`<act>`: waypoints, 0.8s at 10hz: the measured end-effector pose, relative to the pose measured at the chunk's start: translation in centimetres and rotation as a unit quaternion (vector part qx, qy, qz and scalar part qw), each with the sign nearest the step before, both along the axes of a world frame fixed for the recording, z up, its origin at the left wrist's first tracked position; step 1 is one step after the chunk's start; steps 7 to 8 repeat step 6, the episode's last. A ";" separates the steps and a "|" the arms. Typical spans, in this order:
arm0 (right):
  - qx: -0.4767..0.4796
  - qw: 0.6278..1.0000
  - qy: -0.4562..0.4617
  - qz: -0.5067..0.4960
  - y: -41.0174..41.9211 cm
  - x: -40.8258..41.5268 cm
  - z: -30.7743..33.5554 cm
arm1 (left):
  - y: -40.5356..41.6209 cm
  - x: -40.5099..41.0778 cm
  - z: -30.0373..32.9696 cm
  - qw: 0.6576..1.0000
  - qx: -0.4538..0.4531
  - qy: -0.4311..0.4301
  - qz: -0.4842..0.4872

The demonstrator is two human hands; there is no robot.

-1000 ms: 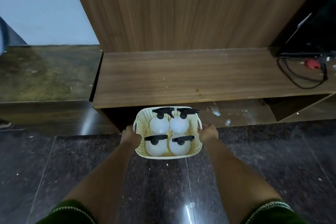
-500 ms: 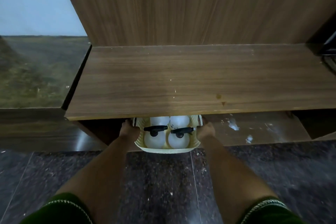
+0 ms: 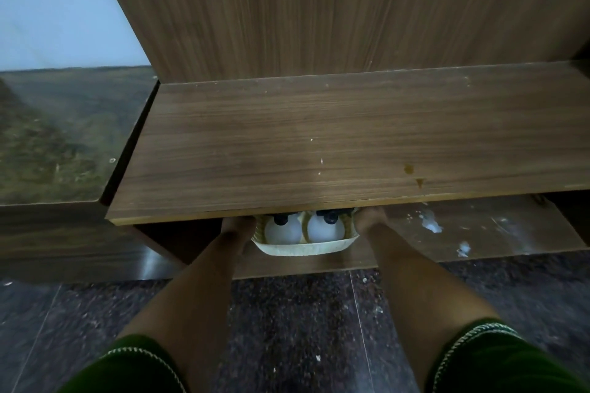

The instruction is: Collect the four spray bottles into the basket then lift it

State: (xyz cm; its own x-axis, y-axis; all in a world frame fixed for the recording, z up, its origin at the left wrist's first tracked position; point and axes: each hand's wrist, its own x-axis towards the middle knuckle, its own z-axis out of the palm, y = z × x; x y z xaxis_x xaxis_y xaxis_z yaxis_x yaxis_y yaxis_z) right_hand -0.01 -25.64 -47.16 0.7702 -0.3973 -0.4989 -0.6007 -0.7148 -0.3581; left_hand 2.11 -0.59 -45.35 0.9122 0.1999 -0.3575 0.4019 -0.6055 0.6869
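Observation:
A cream woven-look plastic basket [image 3: 303,248] sits mostly under the front edge of a wooden shelf, on the lower board. Two white round spray bottles [image 3: 282,231] [image 3: 325,230] with black tops show in its near half; the far half of the basket is hidden by the shelf. My left hand [image 3: 238,228] grips the basket's left side. My right hand [image 3: 372,222] grips its right side. Both forearms reach forward from green sleeves.
The wooden shelf top [image 3: 351,143] overhangs the basket, with a tall wood panel [image 3: 319,9] behind. A dark stone ledge [image 3: 57,137] lies to the left. White splotches [image 3: 431,225] mark the lower board at right. Dark speckled floor tiles [image 3: 303,329] lie below.
The basket, held by both hands, has moved forward under the shelf's edge; four bottles showed a second ago, two show now. The view has shifted closer to the shelf.

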 end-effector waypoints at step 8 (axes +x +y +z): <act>0.050 0.993 -0.091 0.046 7.0 -15.4 13.5 | -5.3 -14.0 12.7 0.955 0.162 0.095 -0.230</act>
